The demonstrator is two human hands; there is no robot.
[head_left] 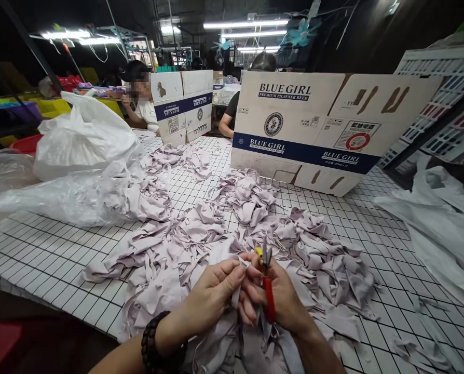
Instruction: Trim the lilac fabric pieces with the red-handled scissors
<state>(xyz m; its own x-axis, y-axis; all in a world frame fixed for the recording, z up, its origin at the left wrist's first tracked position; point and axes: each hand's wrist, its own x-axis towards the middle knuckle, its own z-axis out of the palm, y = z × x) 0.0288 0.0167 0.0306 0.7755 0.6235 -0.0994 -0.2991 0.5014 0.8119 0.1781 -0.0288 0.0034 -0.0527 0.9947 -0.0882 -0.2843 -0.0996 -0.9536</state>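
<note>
In the middle of the head view, my left hand point(215, 291) is closed, its thumb and forefinger pinching a pale lilac fabric piece point(222, 250). A dark beaded bracelet point(154, 337) circles that wrist. My right hand point(282, 298) is wrapped around small scissors point(269, 298) with red handles, their blades pointing up and away from me. Its fingertips meet those of my left hand at the cloth. Beneath and around both hands lies a loose heap of lilac fabric pieces point(185, 234). More strips hang below my hands, partly hidden by my wrists.
White cardboard boxes point(294, 109) stand across the far side of the grid-patterned table point(60, 254). Plastic bags point(84, 137) lie at the left, and another white bag point(442, 218) at the right. Two people sit beyond the boxes, partly hidden. Stacked crates point(446, 98) rise at the right.
</note>
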